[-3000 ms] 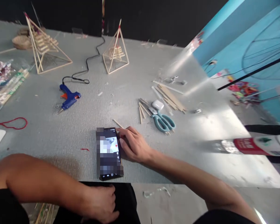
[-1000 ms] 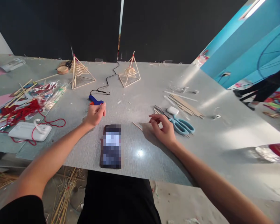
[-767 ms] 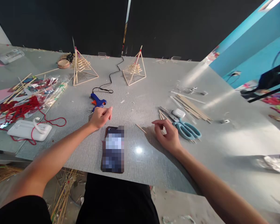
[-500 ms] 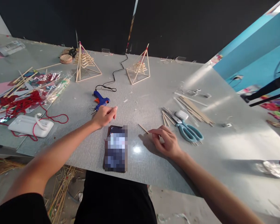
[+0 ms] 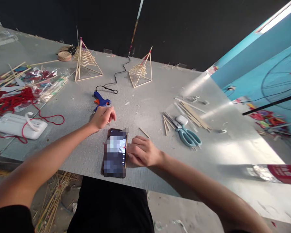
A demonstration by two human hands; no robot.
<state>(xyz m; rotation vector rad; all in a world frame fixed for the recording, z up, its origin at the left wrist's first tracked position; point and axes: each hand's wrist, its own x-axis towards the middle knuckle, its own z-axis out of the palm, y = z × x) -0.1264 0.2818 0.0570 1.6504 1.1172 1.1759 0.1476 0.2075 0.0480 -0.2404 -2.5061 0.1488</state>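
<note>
My left hand rests loosely curled on the table, just in front of a blue glue gun with an orange trigger. Nothing shows between its fingers. Close against the right edge of a phone is my right hand, its fingers folded in and no object visible in them. The phone lies face up, its screen lit and partly blurred out. A short wooden stick lies on the table just beyond my right hand. Light-blue-handled scissors lie to the right, near several short sticks.
Two stick pyramid frames stand at the back. On the left lie red yarn, plastic packets and a white power bank. Flat wooden strips and a white case are at right, with a red-labelled bottle farther over.
My right hand has moved left from the short stick to the phone's edge, its fingers curling in; the stick stays on the table. My left hand stays by the glue gun. The view has shifted slightly.
</note>
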